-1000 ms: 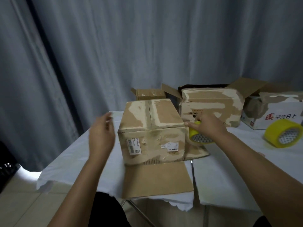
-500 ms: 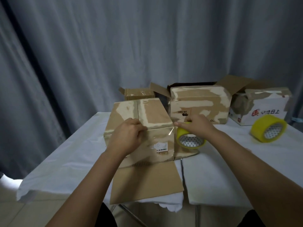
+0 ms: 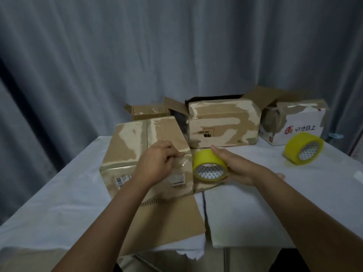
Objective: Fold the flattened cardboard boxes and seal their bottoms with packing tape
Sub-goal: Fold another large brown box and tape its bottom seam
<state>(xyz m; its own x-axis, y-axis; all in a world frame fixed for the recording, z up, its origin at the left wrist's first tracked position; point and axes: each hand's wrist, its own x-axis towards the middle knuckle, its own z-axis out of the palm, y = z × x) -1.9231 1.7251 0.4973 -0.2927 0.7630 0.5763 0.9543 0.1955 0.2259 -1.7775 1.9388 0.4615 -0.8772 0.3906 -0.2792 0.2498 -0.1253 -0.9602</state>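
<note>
A folded brown cardboard box (image 3: 133, 146) stands bottom-up on the white table, its loose flap (image 3: 167, 220) lying flat toward me. My left hand (image 3: 157, 163) rests on the box's near top edge and pinches the free end of a clear tape strip (image 3: 185, 160) against it. The strip runs right to a yellow tape roll (image 3: 210, 167), which my right hand (image 3: 235, 167) grips just beside the box's right corner.
Behind stand a small brown box (image 3: 149, 112), a larger worn box (image 3: 222, 124) with open flaps and a white printed box (image 3: 298, 126). A second yellow tape roll (image 3: 303, 151) lies at the right. The table (image 3: 59, 203) has a seam near the middle; grey curtains hang behind.
My left hand came from the box's left side onto its top edge and took the tape end. My right hand drew the roll slightly away to the right.
</note>
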